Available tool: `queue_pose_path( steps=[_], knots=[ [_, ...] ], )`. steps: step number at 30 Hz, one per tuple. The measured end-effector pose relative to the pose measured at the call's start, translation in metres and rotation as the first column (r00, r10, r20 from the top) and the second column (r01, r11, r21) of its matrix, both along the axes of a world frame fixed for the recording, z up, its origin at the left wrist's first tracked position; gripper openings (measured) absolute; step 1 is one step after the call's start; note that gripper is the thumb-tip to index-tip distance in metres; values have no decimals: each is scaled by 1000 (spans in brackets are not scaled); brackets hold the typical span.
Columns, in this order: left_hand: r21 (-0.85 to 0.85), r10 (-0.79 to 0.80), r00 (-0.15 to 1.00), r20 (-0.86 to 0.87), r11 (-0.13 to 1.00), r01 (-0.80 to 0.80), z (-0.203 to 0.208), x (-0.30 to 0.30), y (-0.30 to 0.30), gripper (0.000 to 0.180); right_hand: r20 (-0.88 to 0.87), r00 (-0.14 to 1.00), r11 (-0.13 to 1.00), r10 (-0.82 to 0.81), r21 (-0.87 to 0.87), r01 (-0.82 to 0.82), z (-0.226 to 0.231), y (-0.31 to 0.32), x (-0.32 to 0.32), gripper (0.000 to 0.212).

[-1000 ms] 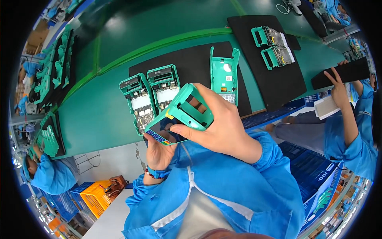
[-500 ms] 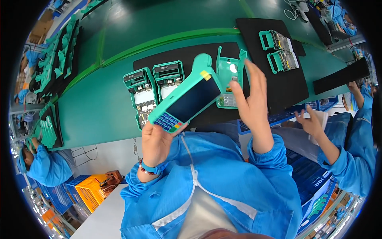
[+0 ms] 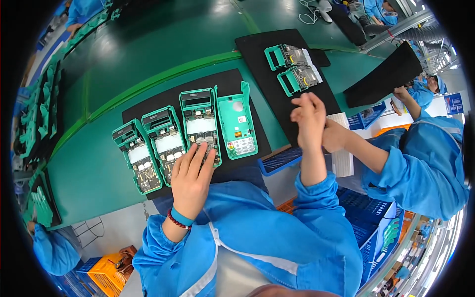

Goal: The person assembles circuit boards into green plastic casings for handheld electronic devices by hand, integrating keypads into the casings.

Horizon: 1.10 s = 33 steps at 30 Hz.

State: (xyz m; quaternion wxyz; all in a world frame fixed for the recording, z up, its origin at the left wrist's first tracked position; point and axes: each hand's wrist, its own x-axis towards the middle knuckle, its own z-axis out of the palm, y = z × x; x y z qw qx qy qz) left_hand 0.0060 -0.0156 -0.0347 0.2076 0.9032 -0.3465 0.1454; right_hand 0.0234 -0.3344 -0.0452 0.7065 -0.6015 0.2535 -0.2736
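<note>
Down comes the green handheld unit that half a second ago was raised in front of the chest: it now lies flat on the black mat (image 3: 148, 106), and the left hand (image 3: 190, 175) is spread over its lower end. That open device (image 3: 200, 126), circuit board and keys showing, sits third in a row of three similar open units; the left fingers (image 3: 198, 153) are splayed and resting on its keypad end, pressing rather than gripping, with nothing closed inside them. Just to its right, touching edge to edge, lies a green back cover (image 3: 237, 121), hollow side up.

Over to the right hand (image 3: 309, 121): it has swung away from the unit and hangs in the air above the counter (image 3: 99, 178), fingers held loosely together and upright, holding nothing that can be seen. It hovers over the edge of a second black mat (image 3: 262, 54), where two more green assemblies (image 3: 294, 67) with clear tops lie side by side.

Beside the right wrist, another person in a blue sleeve (image 3: 410, 173) reaches in, that hand close against the person's forearm, near a white keyboard-like block (image 3: 341, 148). Green parts are stacked on trays along the far left of the counter.
</note>
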Motion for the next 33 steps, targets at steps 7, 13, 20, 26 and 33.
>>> queue_pose_path(
  steps=[7,13,20,26,33],
  knots=[
    [-1,0,997,-74,1000,0,-3,-3,-1,42,81,990,838,115,527,-141,-6,-61,36,24],
    [-570,-262,799,-542,813,-119,16,-16,7,39,207,950,959,232,117,-260,19,35,7,24],
    [-493,-875,-36,-483,306,-815,39,-5,7,77,30,758,327,652,-913,-244,15,119,-29,55],
    [-572,-772,156,-616,302,-763,32,-8,14,59,-29,730,463,683,-755,-464,31,127,-35,33],
    [-708,-362,737,-570,672,-218,25,-19,8,62,-67,684,516,726,-605,-606,54,145,-24,44]
  ],
)
